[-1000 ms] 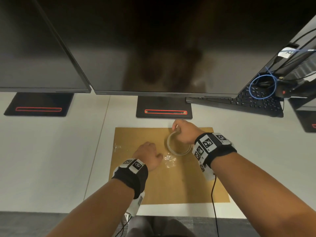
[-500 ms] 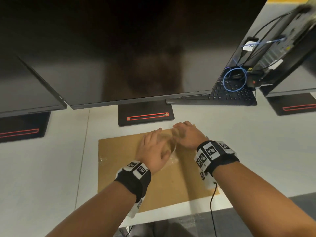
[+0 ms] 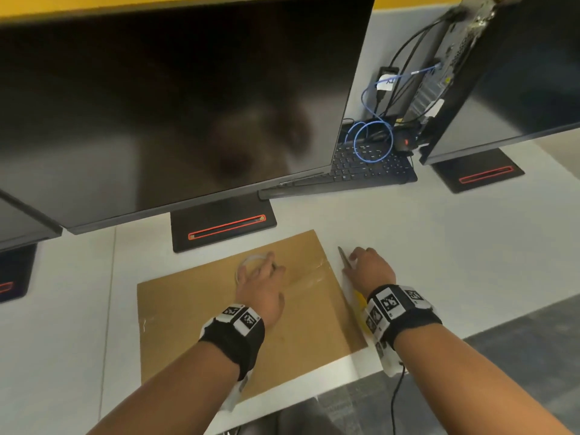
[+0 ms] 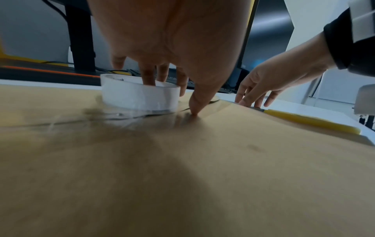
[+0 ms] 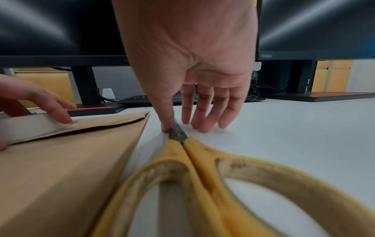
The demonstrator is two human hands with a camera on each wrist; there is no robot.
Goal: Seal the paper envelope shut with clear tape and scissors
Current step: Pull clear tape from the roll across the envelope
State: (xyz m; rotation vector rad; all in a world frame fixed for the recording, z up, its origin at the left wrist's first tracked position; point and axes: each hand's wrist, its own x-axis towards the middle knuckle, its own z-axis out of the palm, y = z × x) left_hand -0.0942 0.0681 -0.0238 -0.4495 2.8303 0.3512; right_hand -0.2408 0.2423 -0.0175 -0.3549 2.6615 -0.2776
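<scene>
A brown paper envelope (image 3: 194, 309) (image 4: 202, 176) (image 5: 61, 160) lies flat on the white desk. The clear tape roll (image 3: 251, 262) (image 4: 140, 96) stands on its upper half. My left hand (image 3: 266, 268) (image 4: 172, 99) holds the roll, fingers down in its core, thumb pressing a shiny tape strip (image 3: 310, 274) onto the paper. Yellow-handled scissors (image 3: 343, 257) (image 5: 202, 160) lie shut on the desk just off the envelope's right edge. My right hand (image 3: 351, 262) (image 5: 182, 126) hovers over them. Its thumb touches the blade and its straight fingers touch the desk beside it.
A large dark monitor hangs over the desk, its stand base (image 3: 219, 224) just behind the envelope. A black keyboard (image 3: 370, 167) and blue cables (image 3: 373, 142) sit at the back right, near another monitor's base (image 3: 477, 174). The desk's front edge (image 3: 361, 368) runs close to the envelope.
My right hand let go of the tape roll and moved right to the scissors. My left hand took hold of the roll. The head view swung to the right.
</scene>
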